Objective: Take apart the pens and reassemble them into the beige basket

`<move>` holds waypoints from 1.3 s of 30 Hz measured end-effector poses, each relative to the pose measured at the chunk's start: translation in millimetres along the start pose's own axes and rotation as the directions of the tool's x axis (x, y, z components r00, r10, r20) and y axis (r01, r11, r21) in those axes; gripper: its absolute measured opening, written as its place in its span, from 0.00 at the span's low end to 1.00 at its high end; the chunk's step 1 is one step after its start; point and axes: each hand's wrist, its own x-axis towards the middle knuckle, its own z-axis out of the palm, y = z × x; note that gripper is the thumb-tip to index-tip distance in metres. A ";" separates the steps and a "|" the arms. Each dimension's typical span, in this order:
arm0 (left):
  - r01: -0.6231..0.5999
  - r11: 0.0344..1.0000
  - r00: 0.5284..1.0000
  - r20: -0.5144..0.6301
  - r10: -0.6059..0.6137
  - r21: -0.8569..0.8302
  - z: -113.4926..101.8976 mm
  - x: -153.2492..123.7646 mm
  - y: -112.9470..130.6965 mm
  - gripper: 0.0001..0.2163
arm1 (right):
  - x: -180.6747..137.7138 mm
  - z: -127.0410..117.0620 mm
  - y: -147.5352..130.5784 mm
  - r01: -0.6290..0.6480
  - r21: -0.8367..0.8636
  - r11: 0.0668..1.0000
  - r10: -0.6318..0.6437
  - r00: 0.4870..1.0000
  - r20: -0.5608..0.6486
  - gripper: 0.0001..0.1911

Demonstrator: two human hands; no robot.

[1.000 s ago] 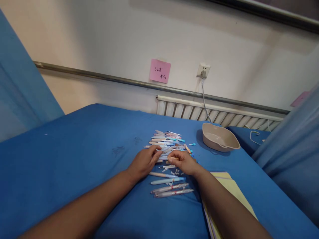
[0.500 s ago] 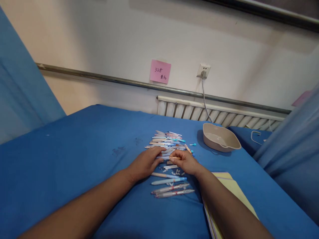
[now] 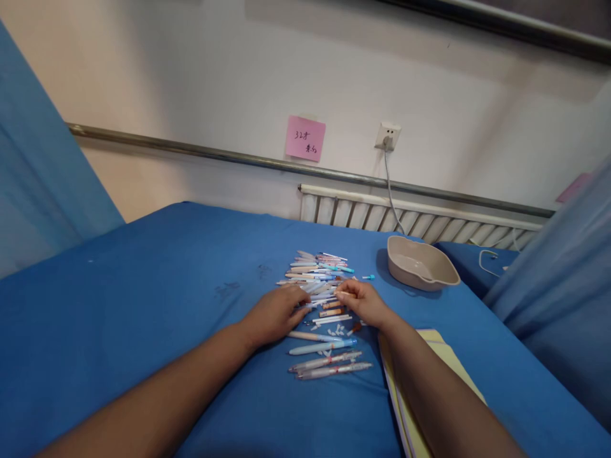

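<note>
My left hand (image 3: pixel 279 313) is curled at the left end of the pen pile, thumb and fingers closed around the end of a pale pen (image 3: pixel 311 306); the fingers hide part of it. On the other side, my right hand (image 3: pixel 361 301) pinches at the pile's right edge, and what sits between its fingertips is too small to make out. Many pens (image 3: pixel 315 276) lie crosswise in a stack beyond both hands. Nearer me are orange-brown pieces (image 3: pixel 331 312), thin white refills (image 3: pixel 334 320), small white bits (image 3: pixel 338 330), a light blue pen (image 3: pixel 322 347) and two clear pens (image 3: pixel 334 371).
A beige basin (image 3: pixel 422 266) stands at the back right. Yellow paper sheets (image 3: pixel 449 362) lie under my right forearm. A blue cloth (image 3: pixel 191 273) covers the surface. Behind are a radiator (image 3: pixel 353 210), a plugged-in cable (image 3: pixel 391 191) and a pink note (image 3: pixel 305 138).
My right hand has moved up and slightly right, away from my left hand, uncovering the orange-brown pieces. My left hand has shifted slightly left.
</note>
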 end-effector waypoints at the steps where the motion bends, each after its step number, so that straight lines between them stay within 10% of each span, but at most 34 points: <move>1: -0.011 1.000 1.000 -0.004 0.011 0.013 -0.6 0.4 0.8 0.08 | 1.1 -2.0 0.5 0.008 0.003 1.000 -0.008 0.999 -0.044 0.15; 12: -0.039 0.997 0.998 -0.051 0.036 -0.070 4.1 -0.8 14.5 0.08 | -4.9 36.8 -18.7 0.056 0.062 0.997 -0.059 0.997 0.043 0.13; 22: 0.055 0.998 0.998 -0.026 -0.055 0.007 0.6 -0.9 -4.3 0.08 | 6.3 -25.6 5.6 0.008 -0.178 0.984 -0.056 0.962 -0.268 0.16; 39: 0.012 0.997 0.998 0.062 -0.007 -0.076 -10.0 -4.0 9.9 0.08 | -4.3 2.1 -21.4 0.337 -0.535 0.775 -0.332 0.937 0.108 0.07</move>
